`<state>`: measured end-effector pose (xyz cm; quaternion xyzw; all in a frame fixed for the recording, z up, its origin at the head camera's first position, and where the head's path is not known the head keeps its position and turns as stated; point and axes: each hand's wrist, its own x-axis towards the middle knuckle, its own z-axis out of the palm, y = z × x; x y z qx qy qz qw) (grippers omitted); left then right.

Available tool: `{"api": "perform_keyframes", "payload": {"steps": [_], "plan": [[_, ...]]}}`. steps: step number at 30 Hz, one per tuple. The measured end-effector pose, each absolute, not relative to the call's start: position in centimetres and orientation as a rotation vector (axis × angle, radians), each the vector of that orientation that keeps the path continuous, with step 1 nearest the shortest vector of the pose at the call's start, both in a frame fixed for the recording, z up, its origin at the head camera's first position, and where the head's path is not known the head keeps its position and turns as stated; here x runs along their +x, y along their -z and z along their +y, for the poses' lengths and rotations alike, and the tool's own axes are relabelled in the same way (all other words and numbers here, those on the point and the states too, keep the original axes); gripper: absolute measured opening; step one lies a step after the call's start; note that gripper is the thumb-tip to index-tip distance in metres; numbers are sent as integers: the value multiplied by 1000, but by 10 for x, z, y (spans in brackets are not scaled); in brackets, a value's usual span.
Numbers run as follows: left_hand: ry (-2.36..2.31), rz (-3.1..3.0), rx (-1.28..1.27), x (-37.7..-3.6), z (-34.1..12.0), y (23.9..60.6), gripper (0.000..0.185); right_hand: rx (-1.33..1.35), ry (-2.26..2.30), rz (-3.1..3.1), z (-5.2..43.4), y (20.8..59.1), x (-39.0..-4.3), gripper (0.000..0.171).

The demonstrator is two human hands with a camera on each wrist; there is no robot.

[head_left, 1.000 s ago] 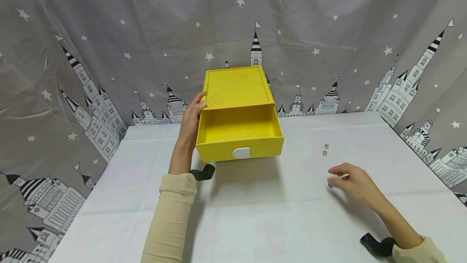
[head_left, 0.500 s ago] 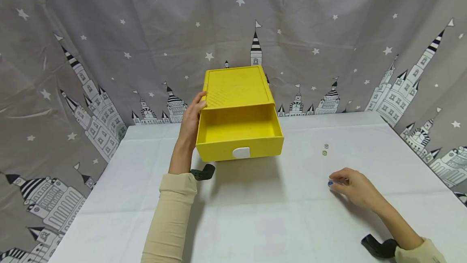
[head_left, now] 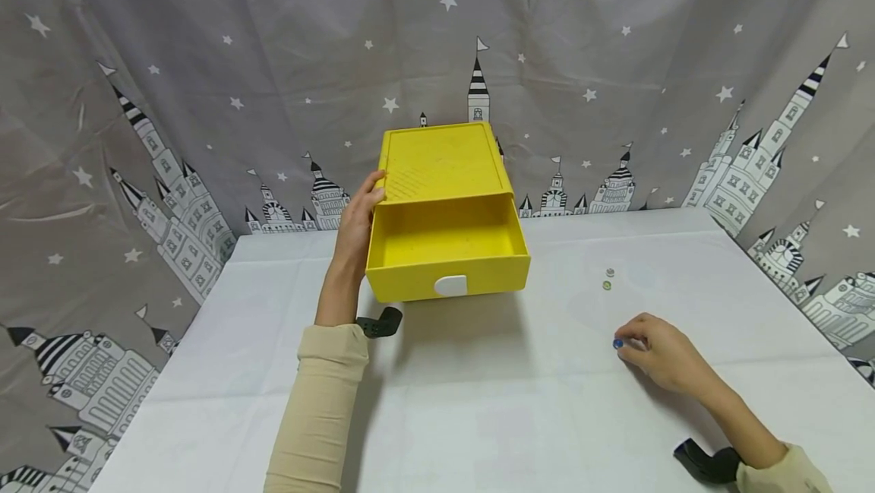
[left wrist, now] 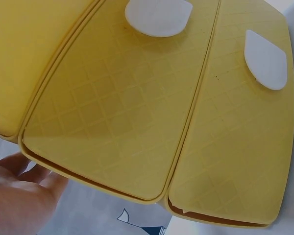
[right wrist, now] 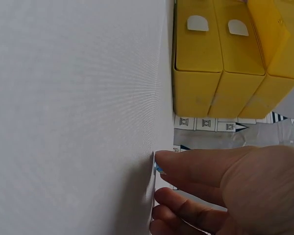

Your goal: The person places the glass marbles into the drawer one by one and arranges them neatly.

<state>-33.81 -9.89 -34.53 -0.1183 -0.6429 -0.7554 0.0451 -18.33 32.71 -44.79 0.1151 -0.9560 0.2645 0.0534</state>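
Note:
A yellow drawer unit [head_left: 447, 166] stands upright at the back of the table, three drawers stacked. Its top drawer [head_left: 447, 280], with a white pull tab, is slid out, and nothing lies on the part of its floor that shows. My left hand [head_left: 357, 227] rests against the unit's left side, fingertips at the top edge; in the left wrist view its fingers [left wrist: 36, 174] lie beside the casing. At the right, just at the tabletop, my right hand [head_left: 663, 352] pinches a small round blue piece [head_left: 618, 343] between thumb and forefinger. The thumb partly covers that piece in the right wrist view.
Two small round pieces lie on the white-covered table [head_left: 506, 417] beyond my right hand: a greenish one [head_left: 607, 286] and a pale one [head_left: 611, 273]. A grey curtain [head_left: 424, 37] printed with castles and stars hangs behind and along both sides.
My right thumb and forefinger have closed on the blue piece, which has shifted very slightly. The left hand and the drawer unit hold their position.

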Motion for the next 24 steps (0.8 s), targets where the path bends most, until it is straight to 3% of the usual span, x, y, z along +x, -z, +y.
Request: {"api": "perform_keyframes", "payload": {"steps": [12,24], "plan": [[2306,-1961,-368,-338,-99,345,49,368,-788,-2898,327,445,-183,4],[2319,-1951,-375,-337,-99,344,48,319,-855,-2890,327,444,-182,9]]}}
